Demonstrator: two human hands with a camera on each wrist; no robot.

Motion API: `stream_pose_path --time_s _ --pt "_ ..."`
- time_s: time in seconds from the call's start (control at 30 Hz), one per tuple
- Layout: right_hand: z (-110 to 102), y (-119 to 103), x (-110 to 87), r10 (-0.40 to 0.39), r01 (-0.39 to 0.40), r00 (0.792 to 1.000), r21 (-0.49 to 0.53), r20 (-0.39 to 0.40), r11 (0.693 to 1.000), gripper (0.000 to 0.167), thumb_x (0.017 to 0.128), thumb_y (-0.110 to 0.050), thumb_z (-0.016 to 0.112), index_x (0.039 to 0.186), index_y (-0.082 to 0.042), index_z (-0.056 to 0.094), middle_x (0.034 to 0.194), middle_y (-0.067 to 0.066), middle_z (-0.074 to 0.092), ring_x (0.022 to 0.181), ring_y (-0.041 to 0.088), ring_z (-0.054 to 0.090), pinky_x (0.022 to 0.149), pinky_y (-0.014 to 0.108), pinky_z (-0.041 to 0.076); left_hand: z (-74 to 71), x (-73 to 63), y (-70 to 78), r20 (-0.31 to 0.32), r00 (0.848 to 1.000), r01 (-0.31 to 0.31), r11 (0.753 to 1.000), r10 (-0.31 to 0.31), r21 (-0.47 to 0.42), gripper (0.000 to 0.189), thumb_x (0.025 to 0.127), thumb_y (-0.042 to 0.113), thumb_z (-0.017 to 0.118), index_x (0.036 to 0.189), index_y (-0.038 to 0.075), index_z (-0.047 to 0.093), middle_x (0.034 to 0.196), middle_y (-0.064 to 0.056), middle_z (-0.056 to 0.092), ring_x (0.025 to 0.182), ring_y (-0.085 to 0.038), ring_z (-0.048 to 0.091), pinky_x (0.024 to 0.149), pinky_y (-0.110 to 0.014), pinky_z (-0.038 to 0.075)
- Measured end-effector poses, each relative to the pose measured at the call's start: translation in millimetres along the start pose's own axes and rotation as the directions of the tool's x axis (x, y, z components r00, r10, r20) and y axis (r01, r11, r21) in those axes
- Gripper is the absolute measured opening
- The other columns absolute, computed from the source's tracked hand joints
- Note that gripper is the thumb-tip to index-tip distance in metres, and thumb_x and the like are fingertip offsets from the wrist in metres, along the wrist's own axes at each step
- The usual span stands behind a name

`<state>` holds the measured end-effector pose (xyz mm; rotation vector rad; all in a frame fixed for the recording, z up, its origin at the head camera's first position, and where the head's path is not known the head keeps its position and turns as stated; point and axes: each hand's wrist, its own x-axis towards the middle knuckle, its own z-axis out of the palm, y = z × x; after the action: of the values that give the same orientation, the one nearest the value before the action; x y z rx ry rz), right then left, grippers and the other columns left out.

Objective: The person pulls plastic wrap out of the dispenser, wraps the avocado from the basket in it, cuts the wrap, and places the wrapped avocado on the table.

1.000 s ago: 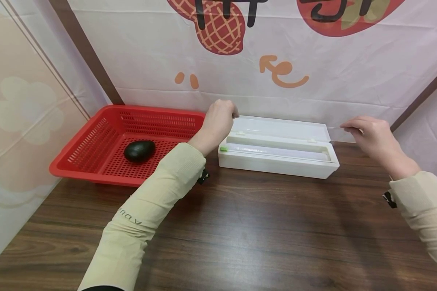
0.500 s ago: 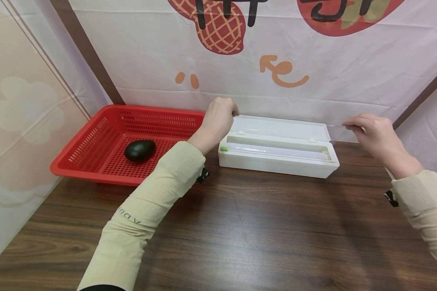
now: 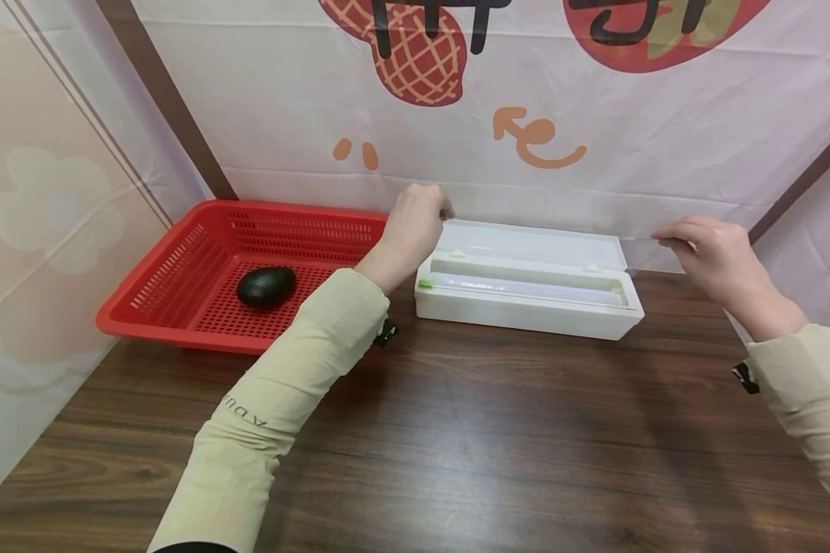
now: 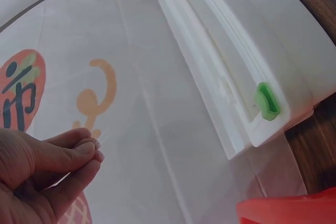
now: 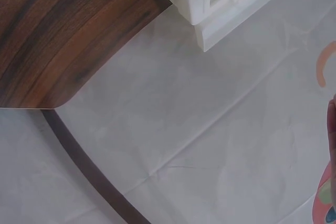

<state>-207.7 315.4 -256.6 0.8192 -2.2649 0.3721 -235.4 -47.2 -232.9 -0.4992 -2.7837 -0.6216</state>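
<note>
A white cling film dispenser box (image 3: 519,316) stands on the table with its lid (image 3: 546,244) tipped back. Inside lies a roll of film (image 3: 526,288), and a green slide cutter (image 4: 268,101) sits at the box's left end. My left hand (image 3: 416,223) is raised by the box's left end, thumb and fingertips pinched together. Beyond the right end my right hand (image 3: 712,250) also pinches with thumb and fingers. A faint, clear edge of cling film (image 3: 638,239) runs from the right fingertips toward the box. The film's extent is hard to make out.
A red plastic basket (image 3: 180,336) stands at the left, close to the box and partly behind the left arm. An avocado (image 3: 266,287) lies in it. A printed cloth (image 3: 283,92) hangs behind the dark wooden table (image 3: 498,445).
My right hand has shifted slightly to the right and up. My left hand has risen a little. The box, basket and avocado stay put.
</note>
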Motion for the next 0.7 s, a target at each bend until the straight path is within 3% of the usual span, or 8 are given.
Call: stream_pose_path --time_s 0.2,0.53,0.67,0.7 --pt "-1.0 -0.4 -0.2 0.002 -0.001 1.0 0.008 -0.011 1.0 0.019 0.068 0.017 0.065 0.081 0.004 0.069 0.076 0.015 0.066 0.071 0.025 0.056 0.077 0.001 0.028 -1.9 -0.7 0.6 0.002 1.0 0.008 1.0 -0.008 -0.01 0.035 0.084 -0.01 0.045 0.095 0.007 0.073 0.096 -0.005 0.069 0.094 -0.018 0.061 0.083 -0.028 0.047" --pt "-3.7 -2.6 0.3 0.024 -0.024 0.999 0.026 -0.023 0.999 0.022 0.066 0.019 0.066 0.081 0.002 0.07 0.076 0.015 0.066 0.078 -0.002 0.056 0.076 0.0 0.028 -4.9 -1.2 1.3 0.0 1.0 -0.006 1.0 0.006 -0.004 0.035 0.083 -0.011 0.046 0.095 0.007 0.073 0.097 -0.005 0.069 0.095 -0.018 0.061 0.083 -0.029 0.047" --pt "-5.2 -3.6 0.3 0.024 -0.023 0.999 0.014 -0.021 1.0 0.017 0.07 0.014 0.066 0.082 0.002 0.07 0.077 0.015 0.066 0.075 0.012 0.058 0.077 0.0 0.028 -6.6 -1.0 1.2 -0.004 1.0 -0.019 1.0 0.019 -0.006 0.035 0.082 -0.011 0.046 0.094 0.007 0.073 0.096 -0.005 0.069 0.094 -0.019 0.061 0.082 -0.03 0.047" --pt "-5.3 -4.1 0.4 0.027 -0.026 0.999 0.021 -0.024 0.999 0.016 0.071 0.014 0.066 0.082 0.003 0.07 0.077 0.015 0.066 0.077 0.004 0.057 0.077 0.0 0.028 -7.1 -1.0 1.1 -0.004 1.0 -0.019 1.0 0.019 -0.009 0.034 0.082 -0.01 0.046 0.094 0.007 0.073 0.096 -0.006 0.069 0.094 -0.019 0.061 0.082 -0.03 0.047"
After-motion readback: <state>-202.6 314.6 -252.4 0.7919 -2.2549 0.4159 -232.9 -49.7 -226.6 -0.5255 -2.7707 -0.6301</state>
